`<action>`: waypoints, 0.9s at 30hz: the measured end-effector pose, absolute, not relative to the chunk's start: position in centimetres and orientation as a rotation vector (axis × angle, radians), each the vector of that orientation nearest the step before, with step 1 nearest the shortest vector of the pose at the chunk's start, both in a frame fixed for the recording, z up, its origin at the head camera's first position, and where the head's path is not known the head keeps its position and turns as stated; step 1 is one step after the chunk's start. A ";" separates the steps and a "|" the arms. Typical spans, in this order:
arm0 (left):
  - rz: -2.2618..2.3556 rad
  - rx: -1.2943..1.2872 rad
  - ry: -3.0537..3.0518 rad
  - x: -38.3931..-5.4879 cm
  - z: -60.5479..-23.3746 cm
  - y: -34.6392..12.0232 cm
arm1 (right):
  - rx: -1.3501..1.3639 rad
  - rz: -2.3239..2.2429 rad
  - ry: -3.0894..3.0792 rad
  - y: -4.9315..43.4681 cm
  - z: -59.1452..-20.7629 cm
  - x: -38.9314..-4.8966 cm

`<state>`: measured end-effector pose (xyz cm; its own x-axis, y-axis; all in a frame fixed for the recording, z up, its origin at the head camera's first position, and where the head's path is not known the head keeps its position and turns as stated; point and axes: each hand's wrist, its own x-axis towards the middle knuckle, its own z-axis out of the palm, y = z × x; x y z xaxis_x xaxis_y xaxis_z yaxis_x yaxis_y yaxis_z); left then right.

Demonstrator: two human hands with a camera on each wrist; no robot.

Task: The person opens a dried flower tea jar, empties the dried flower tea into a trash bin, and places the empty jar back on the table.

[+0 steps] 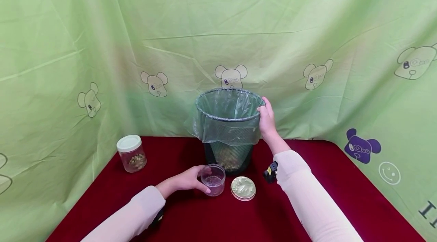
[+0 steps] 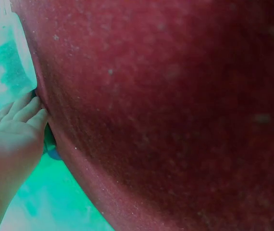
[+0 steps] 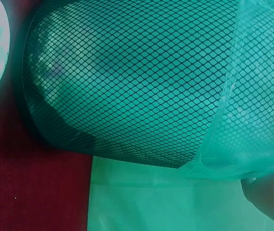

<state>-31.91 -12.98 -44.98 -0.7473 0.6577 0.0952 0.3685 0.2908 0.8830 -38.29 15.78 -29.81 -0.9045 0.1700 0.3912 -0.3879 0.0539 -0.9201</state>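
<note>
My left hand (image 1: 191, 179) holds a small clear plastic jar (image 1: 216, 188), its thumb in front and fingers behind. The jar stands upright and lidless, with a little residue at its bottom. In the left wrist view, the fingers of the left hand (image 2: 14, 137) lie along the jar's pale wall (image 2: 9, 67). My right hand (image 1: 268, 120) grips the right rim of a black mesh trash bin (image 3: 137, 86), thumb over the edge. A translucent green liner (image 1: 225, 134) folds over that rim, and pale bits show low inside. Beside the jar lies a round gold-coloured lid (image 1: 243, 187).
A second clear jar (image 1: 131, 158) with a white lid and dried pieces inside stands at the left edge of the dark red table (image 1: 191, 219). Green printed curtains (image 1: 273, 25) enclose the back and sides.
</note>
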 end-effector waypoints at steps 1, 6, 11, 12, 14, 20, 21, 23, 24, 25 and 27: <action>1.439 0.938 2.272 -32.0 -45.0 -13.0 | 0.220 1.908 -1.940 15.8 -29.8 -38.3; 1.436 0.950 2.267 -32.1 -45.2 -13.1 | 0.225 1.926 -1.938 15.8 -29.7 -38.2; 1.429 1.040 2.276 -32.0 -45.1 -13.4 | 0.225 1.931 -1.939 15.8 -29.7 -38.2; 1.431 1.058 2.277 -32.0 -45.1 -13.4 | 0.226 1.931 -1.938 15.9 -29.7 -38.2; 1.433 1.076 2.278 -31.9 -45.0 -13.6 | 0.225 1.930 -1.937 15.8 -29.7 -38.2; 1.495 0.937 2.327 -31.8 -44.4 -14.0 | 0.228 1.919 -1.939 15.8 -29.8 -38.1; 1.509 0.919 2.346 -31.8 -44.3 -14.1 | 0.231 1.916 -1.938 15.8 -29.8 -38.1; 1.543 0.898 2.396 -31.9 -44.1 -14.2 | 0.239 1.916 -1.932 15.8 -29.9 -38.1; 1.559 0.887 2.429 -31.9 -44.0 -14.3 | 0.241 1.916 -1.929 15.8 -29.9 -38.1; 1.576 0.876 2.468 -31.9 -43.9 -14.3 | 0.243 1.914 -1.929 15.8 -29.9 -38.1; 1.610 0.843 2.556 -31.9 -43.7 -14.4 | 0.244 1.916 -1.926 15.8 -29.9 -38.1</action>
